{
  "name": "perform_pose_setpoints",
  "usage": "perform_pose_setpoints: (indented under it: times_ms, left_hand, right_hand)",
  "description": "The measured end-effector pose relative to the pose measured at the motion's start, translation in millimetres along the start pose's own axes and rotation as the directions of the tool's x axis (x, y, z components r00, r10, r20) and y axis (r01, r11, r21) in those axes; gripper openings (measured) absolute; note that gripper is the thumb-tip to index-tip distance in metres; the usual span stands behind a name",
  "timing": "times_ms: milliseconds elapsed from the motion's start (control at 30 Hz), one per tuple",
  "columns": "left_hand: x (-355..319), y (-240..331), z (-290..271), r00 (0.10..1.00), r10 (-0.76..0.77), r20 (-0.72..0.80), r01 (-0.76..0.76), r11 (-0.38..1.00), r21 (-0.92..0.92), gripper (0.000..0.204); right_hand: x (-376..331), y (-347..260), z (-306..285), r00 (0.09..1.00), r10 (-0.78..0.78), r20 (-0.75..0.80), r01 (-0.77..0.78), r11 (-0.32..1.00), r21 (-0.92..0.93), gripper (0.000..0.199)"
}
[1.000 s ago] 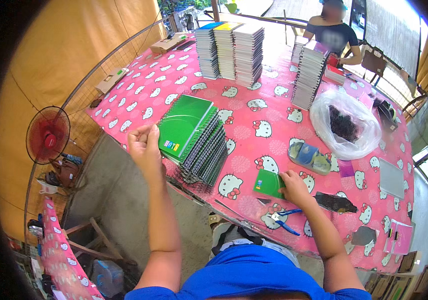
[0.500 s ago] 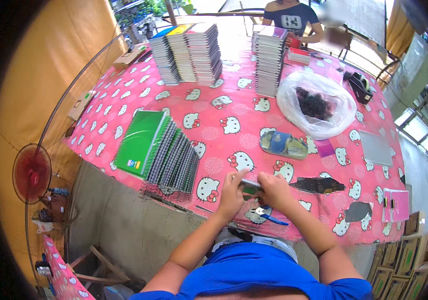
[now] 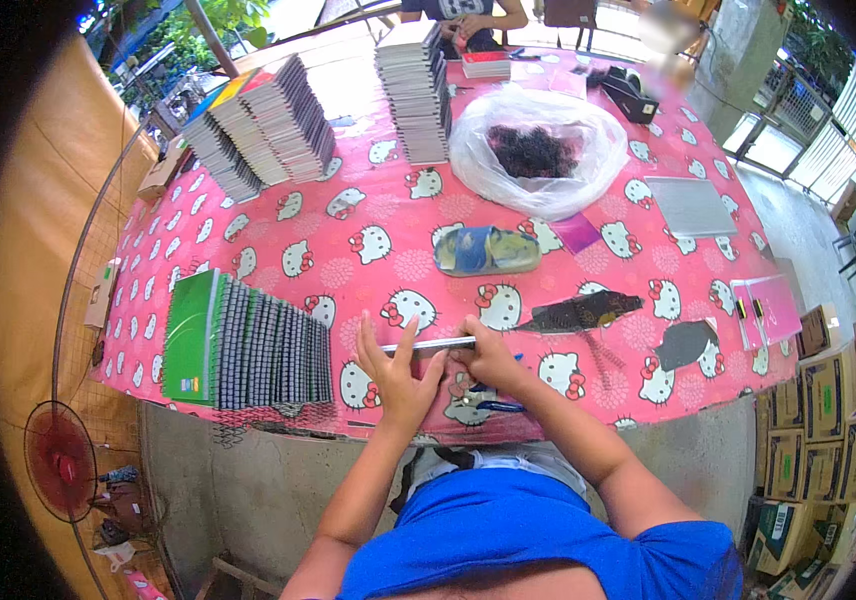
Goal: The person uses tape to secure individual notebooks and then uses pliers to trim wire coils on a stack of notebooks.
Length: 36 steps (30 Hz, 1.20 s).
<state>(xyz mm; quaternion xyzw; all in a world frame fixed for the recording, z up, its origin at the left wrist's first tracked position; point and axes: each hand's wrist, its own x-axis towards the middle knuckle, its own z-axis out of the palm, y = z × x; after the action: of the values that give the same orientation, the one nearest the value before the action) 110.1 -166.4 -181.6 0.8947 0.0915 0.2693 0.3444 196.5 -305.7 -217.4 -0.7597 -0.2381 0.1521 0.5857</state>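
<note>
Left hand: spread at the small notebook's left end; could not tell whether gripping.
Right hand: pinched the right end.
Small notebook: was held edge-on between hands, over the pink tablecloth.
Blue-handled pliers: lay nearby, partly hidden.

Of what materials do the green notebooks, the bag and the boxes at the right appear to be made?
Notebooks: likely paper and card, perhaps glossy, from the smooth, flat cover; dark coils, metal or plastic, unclear.
Bag: probably thin plastic, slightly shiny, since it is whitish, translucent and crumpled.
Boxes: apparently cardboard, matte; brown, flat sides and straight edges suggest it.
</note>
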Motion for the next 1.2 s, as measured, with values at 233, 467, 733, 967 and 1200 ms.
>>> perform_pose_setpoints:
  times_ms: [233,467,733,967,1200]
  left_hand:
    - [23,5,8,0.992,0.073,0.104,-0.079,0.995,0.057,0.01]
    - [29,11,18,0.989,0.127,0.07,-0.136,0.98,0.142,0.011]
    - [36,0,19,0.975,0.183,0.123,-0.177,0.982,-0.057,0.019]
    - [39,0,14,0.967,0.225,0.119,-0.218,0.974,-0.066,0.02]
    - [39,3,15,0.968,0.228,0.106,-0.226,0.974,-0.034,0.021]
  right_hand:
    - [-32,1,-89,0.914,-0.291,-0.283,0.029,0.742,-0.669,0.032]
    - [-37,-9,-131,0.913,-0.277,-0.299,-0.003,0.73,-0.684,0.024]
    - [-9,-49,-69,0.96,-0.274,-0.051,0.247,0.921,-0.302,0.018]
    - [6,-48,-66,0.984,-0.177,-0.005,0.172,0.962,-0.213,0.022]
    - [14,-46,-65,0.955,-0.295,0.013,0.286,0.915,-0.284,0.021]
